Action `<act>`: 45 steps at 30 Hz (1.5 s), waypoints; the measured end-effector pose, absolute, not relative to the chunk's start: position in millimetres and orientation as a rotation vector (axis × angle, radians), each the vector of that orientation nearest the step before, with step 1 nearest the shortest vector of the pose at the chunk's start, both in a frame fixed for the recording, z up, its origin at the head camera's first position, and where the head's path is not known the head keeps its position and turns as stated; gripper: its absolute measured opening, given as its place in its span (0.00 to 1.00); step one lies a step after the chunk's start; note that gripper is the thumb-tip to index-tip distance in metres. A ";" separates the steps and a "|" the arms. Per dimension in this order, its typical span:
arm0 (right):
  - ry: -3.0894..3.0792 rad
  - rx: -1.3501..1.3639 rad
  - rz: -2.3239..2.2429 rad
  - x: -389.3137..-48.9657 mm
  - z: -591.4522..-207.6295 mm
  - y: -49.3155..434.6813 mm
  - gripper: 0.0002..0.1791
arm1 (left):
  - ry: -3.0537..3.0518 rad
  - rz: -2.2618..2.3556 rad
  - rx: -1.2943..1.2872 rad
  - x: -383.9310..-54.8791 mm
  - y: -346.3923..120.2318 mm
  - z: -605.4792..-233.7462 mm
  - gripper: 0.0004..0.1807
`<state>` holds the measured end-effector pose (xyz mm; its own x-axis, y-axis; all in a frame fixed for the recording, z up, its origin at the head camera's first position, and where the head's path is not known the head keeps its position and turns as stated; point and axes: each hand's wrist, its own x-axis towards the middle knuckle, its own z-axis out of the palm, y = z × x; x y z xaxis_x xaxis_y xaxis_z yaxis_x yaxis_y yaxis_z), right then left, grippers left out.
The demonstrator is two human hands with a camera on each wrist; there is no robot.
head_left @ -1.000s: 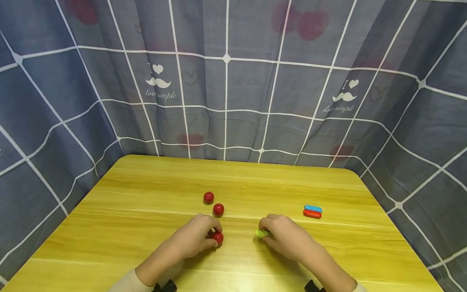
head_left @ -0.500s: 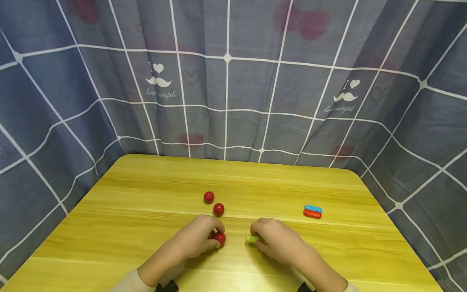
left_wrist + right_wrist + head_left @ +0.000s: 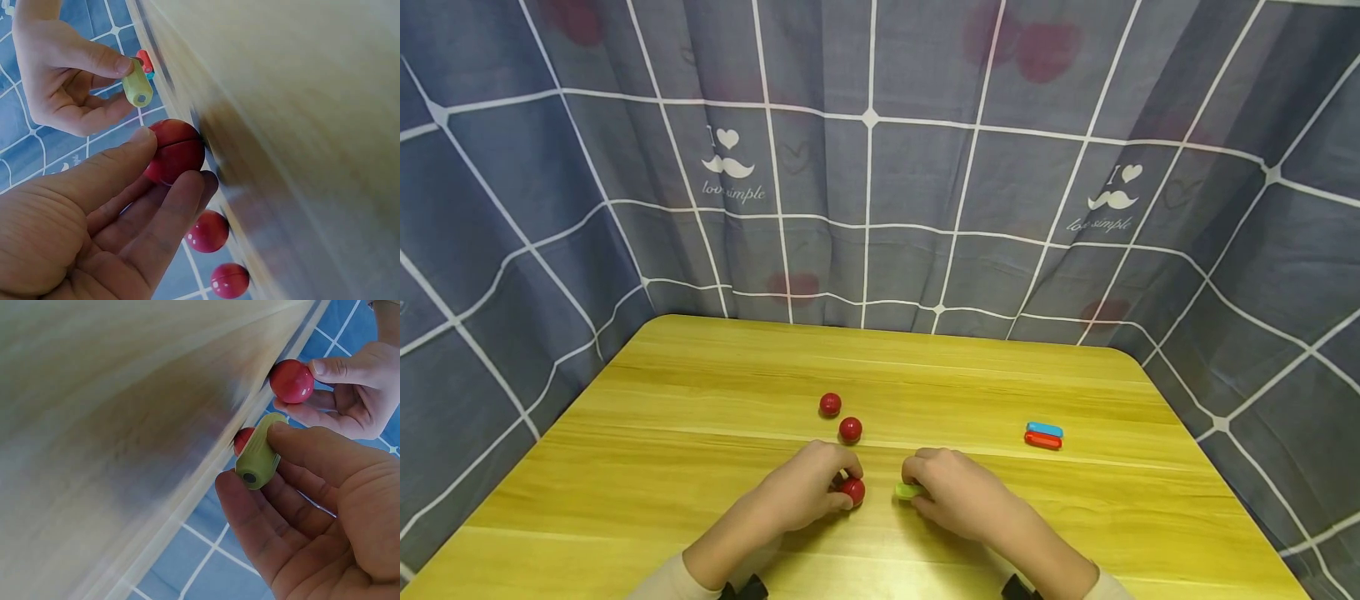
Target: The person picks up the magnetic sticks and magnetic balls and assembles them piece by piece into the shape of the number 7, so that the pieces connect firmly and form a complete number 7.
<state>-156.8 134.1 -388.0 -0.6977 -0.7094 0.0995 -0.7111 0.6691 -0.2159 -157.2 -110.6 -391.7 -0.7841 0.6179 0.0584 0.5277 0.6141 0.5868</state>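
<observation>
In the head view my left hand (image 3: 812, 490) holds a glossy red ball (image 3: 854, 492) low over the table, just left of centre. The left wrist view shows a thin seam round that ball (image 3: 177, 153), with thumb and fingertips pinching it. Opposite, my right hand (image 3: 958, 493) pinches a small yellow-green plastic piece (image 3: 906, 492). Seen from the right wrist, this piece (image 3: 261, 459) is elongated, with ridged sides and a round dark hole in its end. A short gap separates it from the ball.
Two more red balls, a nearer one (image 3: 851, 430) and a farther one (image 3: 831, 405), lie beyond my left hand. To the right, a blue piece (image 3: 1045, 430) and a red piece (image 3: 1042, 441) lie side by side. A grey checked curtain (image 3: 910, 183) surrounds the wooden table (image 3: 715, 358).
My right hand has moved left with the yellow-green piece, closer to the held ball. The left hand with its ball has shifted very slightly right.
</observation>
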 end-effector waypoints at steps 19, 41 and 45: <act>-2.869 1.295 0.380 -159.5 -388.4 118.1 0.08 | 2.668 0.937 0.959 -157.9 -112.4 -391.3 0.12; -2.859 1.328 0.361 -161.3 -387.5 105.4 0.07 | 2.658 0.949 0.967 -157.6 -114.7 -390.4 0.11; -2.846 1.343 0.363 -162.0 -388.6 102.3 0.07 | 2.655 0.948 0.968 -158.4 -115.3 -390.9 0.11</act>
<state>-162.0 102.3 -388.6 -0.6404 -0.7645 0.0733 -0.7585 0.6145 -0.2171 -158.4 -115.3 -390.9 -0.7774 0.6258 0.0628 0.5241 0.5894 0.6147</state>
